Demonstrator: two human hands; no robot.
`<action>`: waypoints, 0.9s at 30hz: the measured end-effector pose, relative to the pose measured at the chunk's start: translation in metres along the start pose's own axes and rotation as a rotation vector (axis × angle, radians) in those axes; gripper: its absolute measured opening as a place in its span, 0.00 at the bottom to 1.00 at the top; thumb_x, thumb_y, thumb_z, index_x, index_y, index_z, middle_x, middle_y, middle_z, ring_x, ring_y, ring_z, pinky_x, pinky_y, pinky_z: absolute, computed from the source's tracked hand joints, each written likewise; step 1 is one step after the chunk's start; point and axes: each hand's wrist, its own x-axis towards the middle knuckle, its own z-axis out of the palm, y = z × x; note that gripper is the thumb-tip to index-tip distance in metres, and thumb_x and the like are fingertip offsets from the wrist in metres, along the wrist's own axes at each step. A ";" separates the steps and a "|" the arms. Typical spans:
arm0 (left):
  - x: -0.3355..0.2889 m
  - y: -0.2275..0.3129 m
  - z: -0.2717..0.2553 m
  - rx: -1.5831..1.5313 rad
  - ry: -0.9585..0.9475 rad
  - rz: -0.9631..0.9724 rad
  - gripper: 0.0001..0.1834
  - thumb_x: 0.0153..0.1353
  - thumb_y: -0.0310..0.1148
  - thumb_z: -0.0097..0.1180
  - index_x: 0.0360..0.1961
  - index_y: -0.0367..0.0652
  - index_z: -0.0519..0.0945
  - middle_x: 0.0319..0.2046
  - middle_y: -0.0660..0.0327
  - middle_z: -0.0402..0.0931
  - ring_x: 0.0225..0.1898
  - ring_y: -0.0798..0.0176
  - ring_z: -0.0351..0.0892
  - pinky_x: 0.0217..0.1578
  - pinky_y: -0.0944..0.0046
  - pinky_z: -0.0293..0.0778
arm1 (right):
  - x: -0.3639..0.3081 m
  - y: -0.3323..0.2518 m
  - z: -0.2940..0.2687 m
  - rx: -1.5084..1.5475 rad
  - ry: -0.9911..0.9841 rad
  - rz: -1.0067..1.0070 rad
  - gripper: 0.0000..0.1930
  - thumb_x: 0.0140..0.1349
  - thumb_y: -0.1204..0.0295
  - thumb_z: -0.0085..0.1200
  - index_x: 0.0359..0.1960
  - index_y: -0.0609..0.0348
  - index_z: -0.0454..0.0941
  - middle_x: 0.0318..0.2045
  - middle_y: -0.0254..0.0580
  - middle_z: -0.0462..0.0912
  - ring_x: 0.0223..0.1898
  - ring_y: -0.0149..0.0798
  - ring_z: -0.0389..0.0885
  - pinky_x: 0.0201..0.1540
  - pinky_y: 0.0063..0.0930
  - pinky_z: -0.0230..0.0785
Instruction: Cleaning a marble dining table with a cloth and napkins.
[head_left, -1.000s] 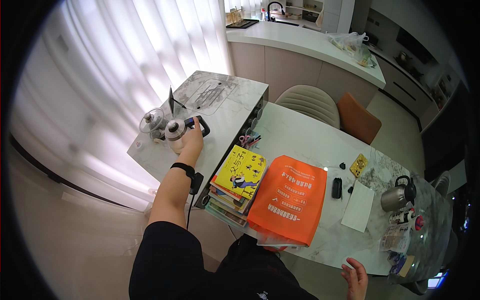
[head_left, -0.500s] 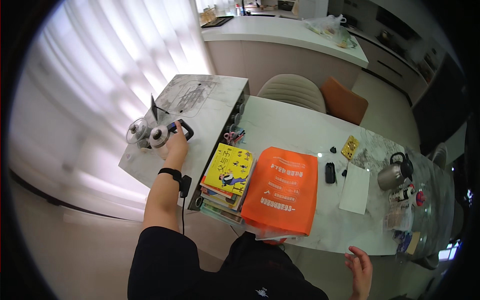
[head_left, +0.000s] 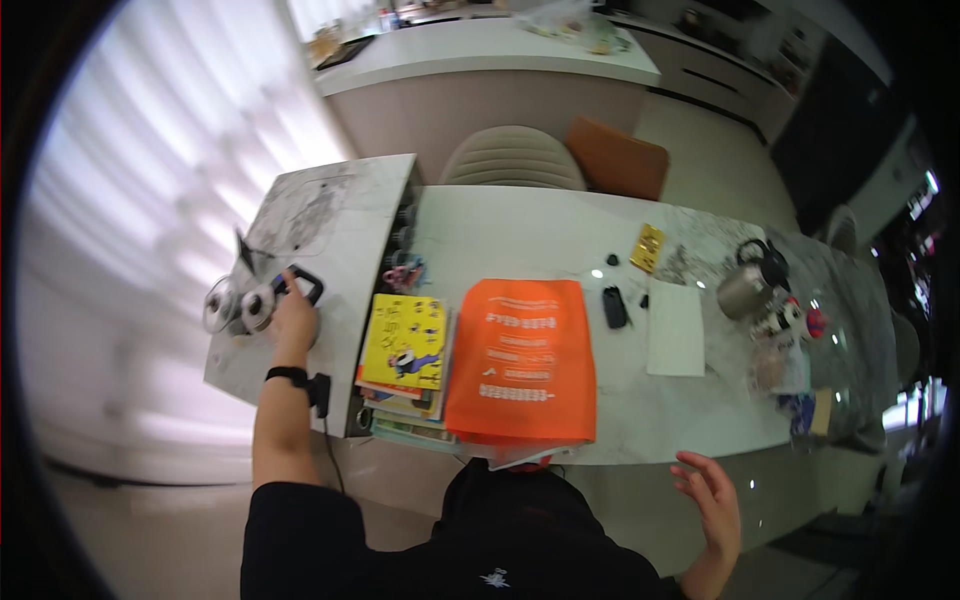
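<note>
My left hand (head_left: 294, 318) reaches out to the raised cabinet top at the left, its fingers closed round the black handle of a kettle (head_left: 258, 306) with a steel lid. Close beside that kettle stands a second glass pot (head_left: 220, 304) with a clear lid. The kettle's lower part is hard to make out behind my hand. Off the table's near edge, my right hand (head_left: 714, 505) hovers with loosely curled, parted fingers and holds nothing.
A stack of books with a yellow one (head_left: 405, 342) on top lies beside an orange bag (head_left: 522, 365). Farther right are a black case (head_left: 614, 308), a white sheet (head_left: 676, 330), a yellow pack (head_left: 647, 248) and a steel jug (head_left: 746, 290). Chairs (head_left: 513, 160) stand behind the table.
The whole view has turned to the right, so things sit farther left in it. My left hand stays at the kettle handle. My right hand remains free beside the table.
</note>
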 end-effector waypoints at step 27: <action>-0.515 0.457 -0.039 -0.625 -0.738 1.213 0.18 0.61 0.32 0.57 0.52 0.44 0.78 0.22 0.59 0.81 0.25 0.64 0.82 0.29 0.63 0.76 | -0.151 -0.069 -0.186 -0.396 0.865 -1.637 0.09 0.51 0.75 0.54 0.33 0.48 0.83 0.19 0.33 0.69 0.23 0.35 0.74 0.28 0.23 0.73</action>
